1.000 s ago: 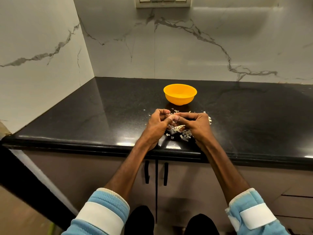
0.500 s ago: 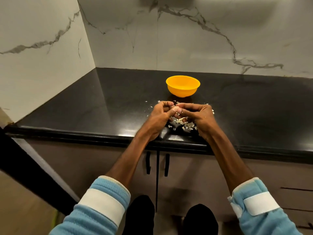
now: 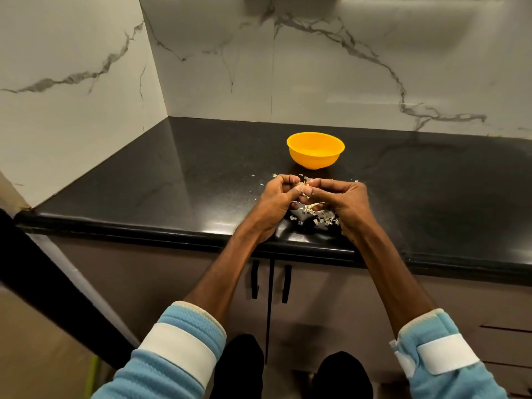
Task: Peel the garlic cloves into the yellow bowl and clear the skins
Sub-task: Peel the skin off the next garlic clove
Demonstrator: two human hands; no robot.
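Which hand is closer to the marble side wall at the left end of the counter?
Left. The left hand holds the garlic clove from the side facing the side wall. The right hand holds it from the far side. Neither touches the wall.

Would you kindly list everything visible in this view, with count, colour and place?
yellow bowl: one, yellow, on countertop beyond the hands.
garlic clove: one, pale, mostly hidden, pinched between both hands.
garlic skins: many, whitish, strewn on countertop beneath and around hands.
countertop: one, glossy black, in the wall corner.
marble walls: two, white, grey-veined, behind and left.
cabinet doors: two, grey-brown, black handles, below countertop.
sleeves: two, light blue, white bands, bottom.
left hand: one, pinches clove.
right hand: one, pinches clove.
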